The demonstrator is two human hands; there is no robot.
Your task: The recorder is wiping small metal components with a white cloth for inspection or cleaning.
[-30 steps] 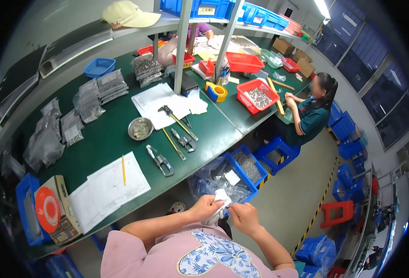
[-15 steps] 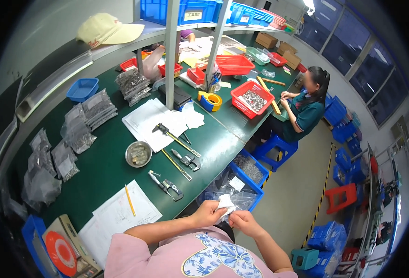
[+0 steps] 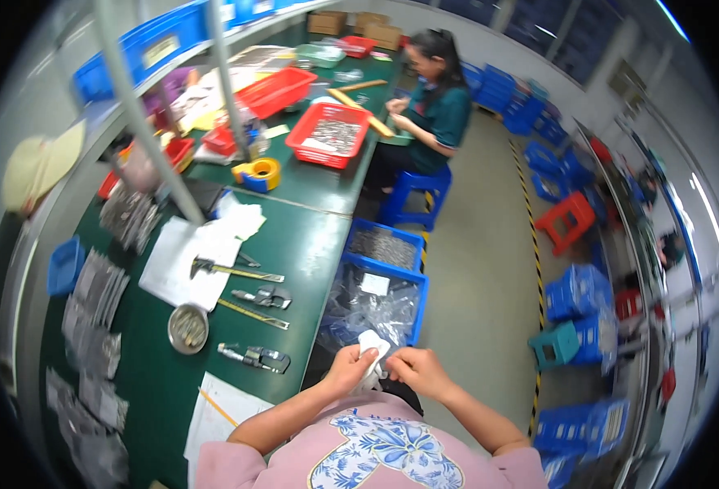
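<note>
Cloth (image 3: 371, 345) gripped in the left hand (image 3: 348, 368) could drop toward the blue bin (image 3: 421, 303), twelve o'clock, should that grip loosen; right hand (image 3: 418, 372) curls closed, contents unclear.

White cloth (image 3: 372, 342), crumpled, held off the worktop.
The cloth is showing soft, irregular folds and is bunching in the grip of the left hand (image 3: 348, 369); its upper end is projecting above the thumb, and its lower folds are hanging below the fingers. Its right side is lying just beside the curled right hand (image 3: 418, 372); any contact there is remaining unclear.
</note>
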